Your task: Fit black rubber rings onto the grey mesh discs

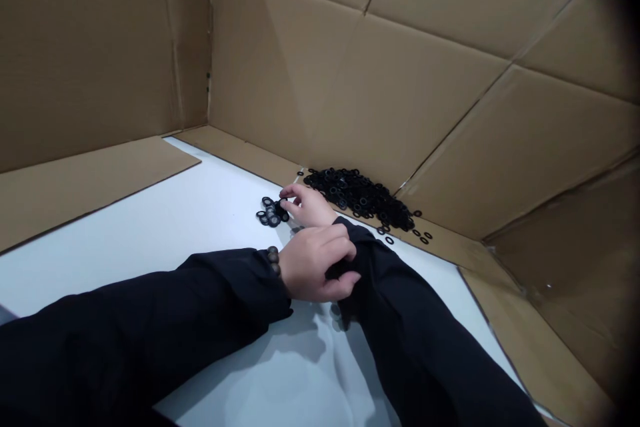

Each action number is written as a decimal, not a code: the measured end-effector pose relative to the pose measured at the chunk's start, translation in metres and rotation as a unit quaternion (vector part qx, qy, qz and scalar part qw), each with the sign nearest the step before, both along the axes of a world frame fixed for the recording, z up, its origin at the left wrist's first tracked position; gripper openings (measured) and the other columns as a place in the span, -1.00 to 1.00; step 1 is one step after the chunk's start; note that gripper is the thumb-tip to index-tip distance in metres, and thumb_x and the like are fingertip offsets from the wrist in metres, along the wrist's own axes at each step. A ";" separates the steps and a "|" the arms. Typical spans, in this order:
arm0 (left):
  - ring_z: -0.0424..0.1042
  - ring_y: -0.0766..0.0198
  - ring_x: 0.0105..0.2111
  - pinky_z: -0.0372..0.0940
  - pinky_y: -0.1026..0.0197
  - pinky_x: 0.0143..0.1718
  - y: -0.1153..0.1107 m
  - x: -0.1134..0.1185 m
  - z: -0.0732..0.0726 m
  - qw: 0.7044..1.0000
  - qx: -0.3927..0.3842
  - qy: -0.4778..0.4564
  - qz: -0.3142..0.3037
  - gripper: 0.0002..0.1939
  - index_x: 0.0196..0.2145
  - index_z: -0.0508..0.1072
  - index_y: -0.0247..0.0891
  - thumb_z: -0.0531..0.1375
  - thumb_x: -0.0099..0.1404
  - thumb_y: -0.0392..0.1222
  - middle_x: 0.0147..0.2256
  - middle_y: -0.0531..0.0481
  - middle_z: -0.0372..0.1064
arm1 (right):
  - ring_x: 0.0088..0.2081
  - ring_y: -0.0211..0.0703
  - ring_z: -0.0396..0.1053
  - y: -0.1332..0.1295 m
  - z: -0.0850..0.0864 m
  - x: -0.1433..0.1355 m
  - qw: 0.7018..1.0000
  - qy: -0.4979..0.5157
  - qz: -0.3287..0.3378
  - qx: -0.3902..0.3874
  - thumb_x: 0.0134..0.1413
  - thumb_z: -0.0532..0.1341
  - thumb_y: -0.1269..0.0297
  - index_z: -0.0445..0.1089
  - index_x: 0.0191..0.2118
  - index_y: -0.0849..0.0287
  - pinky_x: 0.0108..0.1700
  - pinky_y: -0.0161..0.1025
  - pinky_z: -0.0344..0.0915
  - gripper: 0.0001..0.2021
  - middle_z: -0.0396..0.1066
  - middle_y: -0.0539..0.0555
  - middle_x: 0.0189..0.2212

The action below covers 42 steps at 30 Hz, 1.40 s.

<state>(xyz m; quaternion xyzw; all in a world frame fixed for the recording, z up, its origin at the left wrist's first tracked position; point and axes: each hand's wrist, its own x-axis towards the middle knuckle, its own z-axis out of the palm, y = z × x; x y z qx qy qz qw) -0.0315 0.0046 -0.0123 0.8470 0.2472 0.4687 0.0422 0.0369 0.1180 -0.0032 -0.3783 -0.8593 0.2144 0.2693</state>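
Observation:
My right hand reaches over the right edge of a small heap of flat black rings on the white surface. Its thumb and forefinger close around a dark ring at the edge of that heap. My left hand, with a beaded bracelet at the wrist, crosses in front of the right forearm. Its fingers are curled on the dark right sleeve, and the thumb is bent below them. The sleeve and knuckles hide part of what lies between its fingers.
A large pile of black rings lies against the back cardboard wall, with several loose rings at its right. Cardboard flaps border the white tabletop. A small blurred round thing shows below my left hand.

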 end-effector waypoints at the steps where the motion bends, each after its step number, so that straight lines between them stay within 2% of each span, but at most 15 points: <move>1: 0.31 0.24 -0.40 0.21 0.18 -0.38 0.000 0.000 0.000 1.000 0.001 0.002 0.004 -0.88 -0.37 0.26 -0.20 0.08 0.20 -0.10 -0.39 -0.06 0.32 | -0.36 -0.22 0.36 0.002 -0.002 0.000 1.000 -0.016 -0.002 0.009 0.06 0.26 0.31 0.45 -0.10 0.13 -0.16 -0.17 0.29 -0.75 0.51 0.09 -0.21; 3: 0.30 0.25 -0.42 0.21 0.19 -0.40 0.000 0.001 0.001 1.000 0.010 0.005 0.010 -0.88 -0.37 0.27 -0.21 0.08 0.19 -0.11 -0.40 -0.05 0.32 | -0.33 -0.20 0.40 0.005 -0.002 0.009 0.998 -0.046 -0.014 0.029 0.06 0.27 0.29 0.44 -0.05 0.13 -0.13 -0.17 0.33 -0.71 0.52 0.10 -0.19; 5: 0.30 0.25 -0.42 0.21 0.20 -0.40 0.001 0.001 0.000 0.999 0.022 0.011 0.021 -0.88 -0.37 0.29 -0.22 0.08 0.20 -0.12 -0.41 -0.04 0.31 | -0.27 -0.22 0.44 0.009 0.006 0.029 0.995 -0.070 -0.041 0.054 0.10 0.24 0.32 0.43 -0.04 0.11 -0.10 -0.21 0.35 -0.72 0.51 0.08 -0.14; 10: 0.33 0.22 -0.33 0.26 0.19 -0.32 0.003 0.000 0.000 0.998 0.019 0.054 0.037 -0.83 -0.28 0.35 -0.25 0.06 0.23 -0.14 -0.32 -0.07 0.33 | -0.17 -0.16 0.45 0.017 0.027 0.102 0.976 -0.134 -0.147 0.082 0.09 0.21 0.38 0.45 -0.06 0.17 -0.01 -0.21 0.32 -0.73 0.52 0.12 -0.14; 13: 0.34 0.21 -0.30 0.28 0.19 -0.30 0.002 -0.002 0.000 0.997 0.009 0.060 0.047 -0.80 -0.23 0.37 -0.26 0.06 0.25 -0.14 -0.29 -0.08 0.34 | -0.15 -0.08 0.44 0.022 0.020 0.136 0.960 -0.177 -0.204 0.079 0.07 0.22 0.39 0.45 -0.07 0.23 0.02 -0.14 0.30 -0.73 0.51 0.19 -0.14; 15: 0.35 0.21 -0.28 0.29 0.19 -0.29 0.002 -0.003 0.000 0.997 0.001 0.059 0.050 -0.79 -0.21 0.38 -0.27 0.06 0.26 -0.14 -0.27 -0.09 0.34 | -0.14 -0.05 0.44 0.025 0.010 0.145 0.950 -0.202 -0.228 0.075 0.07 0.23 0.37 0.45 -0.04 0.26 0.03 -0.13 0.29 -0.69 0.47 0.24 -0.12; 19: 0.35 0.21 -0.28 0.30 0.20 -0.28 0.002 -0.002 -0.001 0.996 -0.009 0.067 0.051 -0.79 -0.22 0.39 -0.27 0.06 0.26 -0.15 -0.25 -0.09 0.33 | -0.06 -0.02 0.40 0.032 -0.009 0.141 0.941 -0.229 -0.234 0.079 0.12 0.19 0.31 0.36 0.10 0.26 0.06 -0.17 0.25 -0.60 0.35 0.29 -0.02; 24: 0.35 0.23 -0.30 0.29 0.20 -0.30 0.002 -0.002 -0.001 0.996 -0.015 0.067 0.060 -0.80 -0.24 0.41 -0.27 0.06 0.26 -0.15 -0.26 -0.08 0.33 | -0.05 -0.04 0.39 0.043 -0.017 0.127 0.939 -0.240 -0.232 0.078 0.17 0.14 0.32 0.34 0.14 0.15 0.04 -0.22 0.25 -0.59 0.28 0.25 0.01; 28: 0.33 0.25 -0.32 0.27 0.21 -0.32 0.003 -0.001 -0.001 0.996 -0.014 0.065 0.061 -0.81 -0.27 0.43 -0.27 0.06 0.26 -0.16 -0.29 -0.06 0.31 | -0.13 -0.06 0.40 0.049 -0.022 0.124 0.935 -0.237 -0.253 0.077 0.13 0.16 0.32 0.43 0.02 0.19 0.00 -0.22 0.26 -0.67 0.32 0.24 -0.07; 33: 0.32 0.27 -0.35 0.26 0.23 -0.33 0.003 0.000 -0.003 0.996 -0.017 0.063 0.063 -0.83 -0.30 0.43 -0.25 0.08 0.26 -0.16 -0.30 -0.04 0.30 | -0.21 -0.09 0.38 0.047 -0.027 0.122 0.935 -0.214 -0.270 0.085 0.08 0.18 0.37 0.51 -0.30 0.21 -0.05 -0.22 0.26 -0.85 0.36 0.19 -0.24; 35: 0.32 0.27 -0.35 0.27 0.23 -0.33 0.003 0.000 -0.003 0.996 -0.023 0.058 0.065 -0.84 -0.30 0.43 -0.25 0.08 0.26 -0.17 -0.30 -0.04 0.30 | -0.24 -0.10 0.37 0.044 -0.025 0.121 0.937 -0.197 -0.273 0.091 0.06 0.18 0.38 0.49 -0.37 0.20 -0.07 -0.22 0.27 -0.87 0.36 0.17 -0.28; 38: 0.35 0.27 -0.34 0.29 0.23 -0.31 0.004 0.000 -0.003 0.996 -0.035 0.045 0.074 -0.85 -0.27 0.42 -0.25 0.08 0.27 -0.19 -0.27 -0.05 0.32 | -0.25 -0.10 0.35 0.032 -0.017 0.121 0.940 -0.160 -0.281 0.110 0.08 0.18 0.34 0.46 -0.38 0.21 -0.08 -0.20 0.27 -0.88 0.34 0.16 -0.30; 42: 0.38 0.25 -0.30 0.31 0.21 -0.27 0.006 0.001 -0.005 0.994 -0.053 0.025 0.092 -0.85 -0.21 0.40 -0.25 0.08 0.28 -0.22 -0.22 -0.07 0.33 | -0.26 -0.14 0.34 -0.009 -0.004 0.122 0.949 -0.086 -0.269 0.138 0.16 0.15 0.22 0.41 -0.33 0.19 -0.12 -0.22 0.29 -0.83 0.35 0.13 -0.28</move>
